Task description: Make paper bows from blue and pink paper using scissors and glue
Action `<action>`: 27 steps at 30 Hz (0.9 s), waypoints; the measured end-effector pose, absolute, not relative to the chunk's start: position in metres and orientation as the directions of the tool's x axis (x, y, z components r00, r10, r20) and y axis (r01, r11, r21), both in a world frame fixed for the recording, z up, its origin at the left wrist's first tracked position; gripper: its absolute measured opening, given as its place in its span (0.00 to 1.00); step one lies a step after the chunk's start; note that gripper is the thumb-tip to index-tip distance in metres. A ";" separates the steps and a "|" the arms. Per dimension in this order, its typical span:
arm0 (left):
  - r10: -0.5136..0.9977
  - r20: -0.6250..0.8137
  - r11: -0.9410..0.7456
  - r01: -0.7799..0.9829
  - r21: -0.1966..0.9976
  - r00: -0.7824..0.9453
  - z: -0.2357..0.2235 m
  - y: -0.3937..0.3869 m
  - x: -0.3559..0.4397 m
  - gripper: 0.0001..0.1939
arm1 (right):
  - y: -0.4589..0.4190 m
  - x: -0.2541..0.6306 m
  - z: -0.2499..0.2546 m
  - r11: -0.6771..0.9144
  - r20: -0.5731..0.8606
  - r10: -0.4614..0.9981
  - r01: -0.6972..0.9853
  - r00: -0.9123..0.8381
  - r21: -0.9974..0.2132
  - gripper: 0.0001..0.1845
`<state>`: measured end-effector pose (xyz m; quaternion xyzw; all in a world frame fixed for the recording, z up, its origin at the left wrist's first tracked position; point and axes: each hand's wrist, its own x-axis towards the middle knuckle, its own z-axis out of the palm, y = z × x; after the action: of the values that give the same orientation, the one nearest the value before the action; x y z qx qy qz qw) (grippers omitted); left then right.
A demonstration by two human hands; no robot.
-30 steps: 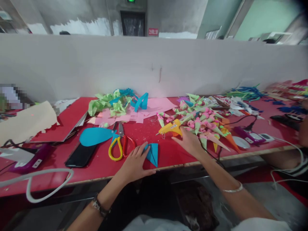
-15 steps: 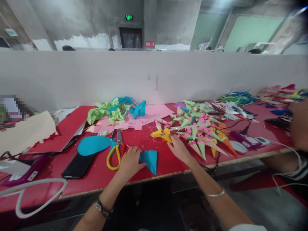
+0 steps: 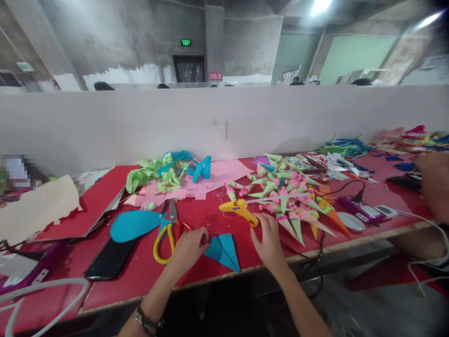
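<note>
Left hand [image 3: 189, 247], half-curled (can't tell whether it grips anything), is left of the folded blue paper [image 3: 224, 252]; the right hand [image 3: 257, 225], fingers parted, is right of it. Beyond the paper, a yellow glue gun [image 3: 238, 208] lies on the counter [image 3: 143, 267].

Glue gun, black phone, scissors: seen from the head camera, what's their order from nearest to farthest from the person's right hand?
1. Glue gun, close by the right hand.
2. Scissors, beside the left hand.
3. Black phone, left of the scissors.
</note>
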<state>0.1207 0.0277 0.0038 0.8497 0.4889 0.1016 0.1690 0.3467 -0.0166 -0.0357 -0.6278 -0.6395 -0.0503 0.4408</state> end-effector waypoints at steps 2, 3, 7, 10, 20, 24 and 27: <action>0.865 0.025 -0.463 0.778 0.426 0.501 0.002 0.028 0.120 0.02 | -0.020 0.344 -0.033 0.233 0.632 0.749 0.814 0.199 -0.532 0.17; 0.866 0.038 -0.464 0.775 0.429 0.498 0.001 0.028 0.121 0.02 | -0.022 0.343 -0.032 0.244 0.626 0.751 0.793 0.210 -0.558 0.16; 0.880 0.056 -0.460 0.817 0.348 0.472 0.001 0.021 0.124 0.12 | -0.025 0.344 -0.033 0.266 0.573 0.782 0.700 0.246 -0.662 0.12; 0.877 0.060 -0.470 0.826 0.311 0.477 0.001 0.014 0.127 0.13 | -0.026 0.344 -0.034 0.256 0.534 0.808 0.668 0.250 -0.699 0.11; 0.861 0.264 -0.503 0.647 0.573 0.435 0.004 0.029 0.125 0.07 | -0.031 0.341 -0.016 0.253 0.448 0.859 0.556 0.247 -0.792 0.08; 0.888 0.320 -0.460 0.595 0.660 0.331 0.011 0.038 0.117 0.07 | -0.031 0.341 -0.016 0.234 0.390 0.873 0.450 0.294 -0.862 0.07; 0.910 0.344 -0.414 0.545 0.729 0.232 0.017 0.040 0.112 0.06 | -0.029 0.339 -0.021 0.178 0.292 0.893 0.327 0.344 -0.928 0.09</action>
<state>0.1122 0.0404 0.0169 0.7480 0.4863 0.3842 0.2374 0.3391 -0.0291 -0.0208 -0.5909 -0.5159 0.2490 0.5680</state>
